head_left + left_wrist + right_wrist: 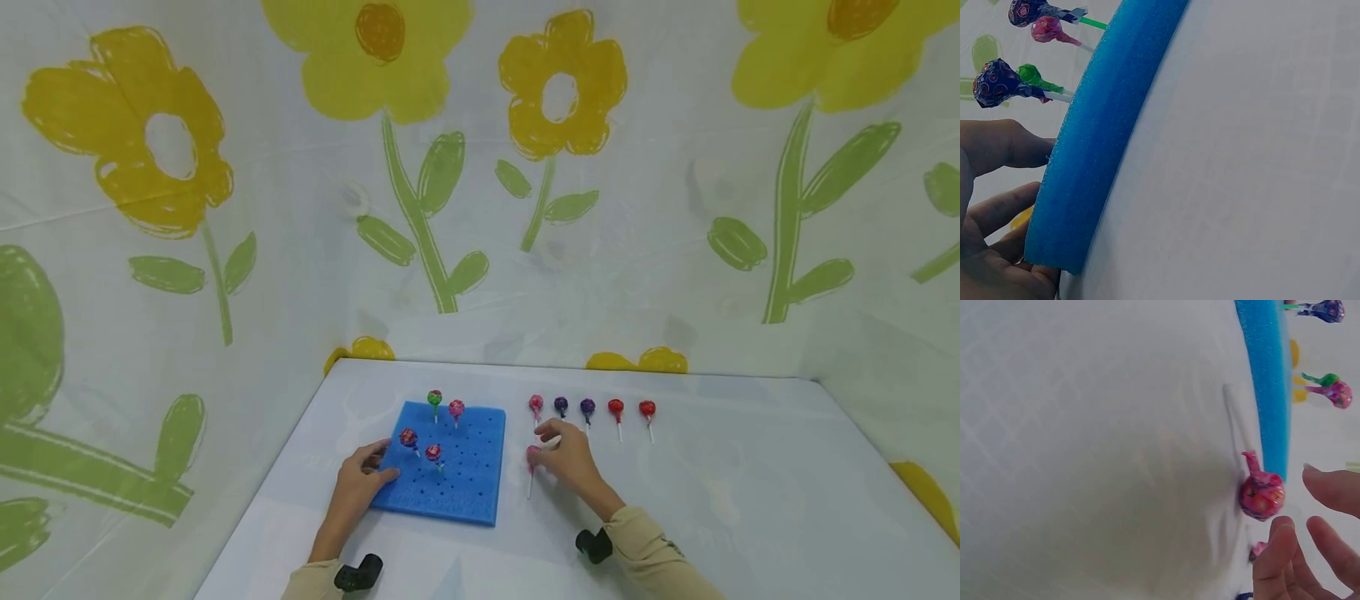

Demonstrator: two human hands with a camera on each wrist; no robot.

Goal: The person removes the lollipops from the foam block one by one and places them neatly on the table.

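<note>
Pink lollipop (1262, 497) lies on the tabletop (712, 492), just right of the blue foam board (467, 500). The right hand (567, 458) has its grip released, fingers parted beside the candy; an off-centre pinch could roll it away. The left hand (357, 480) grasps the board's left edge.

The block (465, 500) under the left hand (359, 481) looks to me like matt foam, finely grainy along its side. Just beside the right hand (573, 457), a lollipop (532, 455) wears a glossy, crinkled wrapper (1262, 496) above a smooth stick (1237, 417), while the table (750, 483) beneath both hands is smooth with a faint sheen. Beyond them hangs a creased, cloth-like sheet (637, 275), and the sleeves (651, 546) behind them are matt fabric.
</note>
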